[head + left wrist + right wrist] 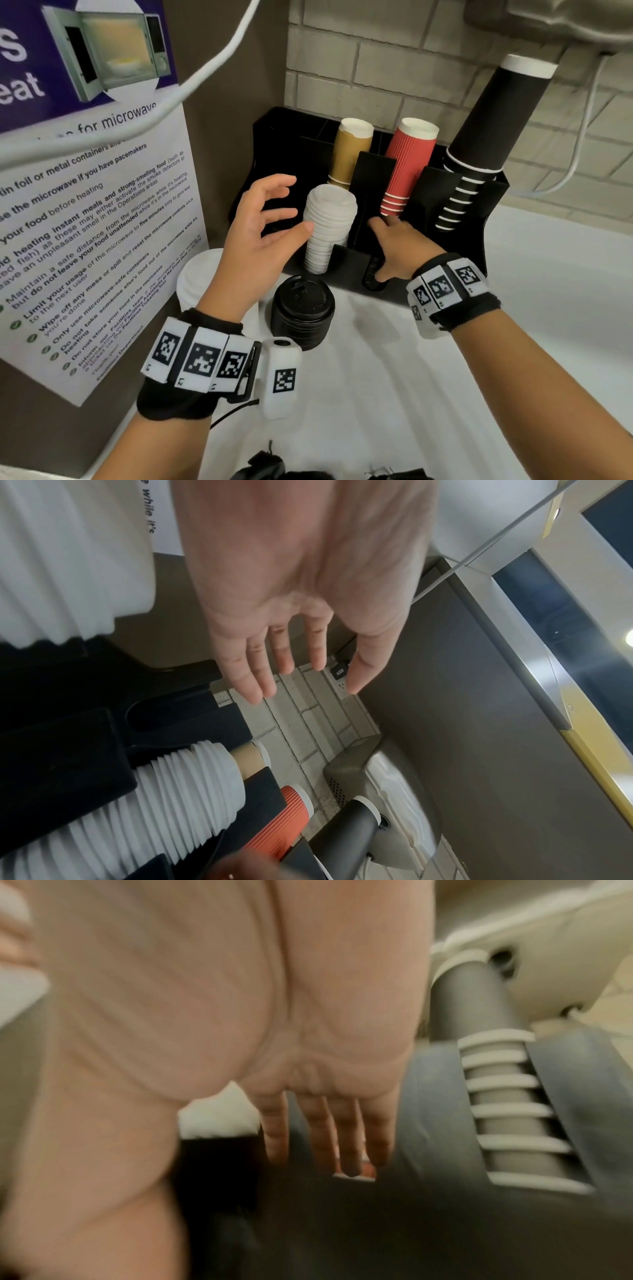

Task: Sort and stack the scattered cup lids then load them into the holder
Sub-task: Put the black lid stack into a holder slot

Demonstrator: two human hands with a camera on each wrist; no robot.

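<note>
A tall stack of white lids [329, 226] leans in a front slot of the black holder [455, 236]; it also shows in the left wrist view as a ribbed white stack of lids [178, 802]. My left hand [274, 219] hovers open just left of it, fingers spread, thumb tip near the stack's side. My right hand [394, 246] lies with straight fingers on the holder's front, right of the stack; the right wrist view is blurred, with fingers [346, 1139] extended over the dark holder. A stack of black lids [303, 313] stands on the counter in front. More white lids [198, 277] sit partly behind my left wrist.
The holder carries tan cups [349, 150], red ribbed cups [407, 164] and black cups [486, 126]. A microwave notice [96, 212] covers the left wall, with a white cable [171, 99] across it. Brick tiles [394, 68] are behind; white counter [394, 377] extends toward me.
</note>
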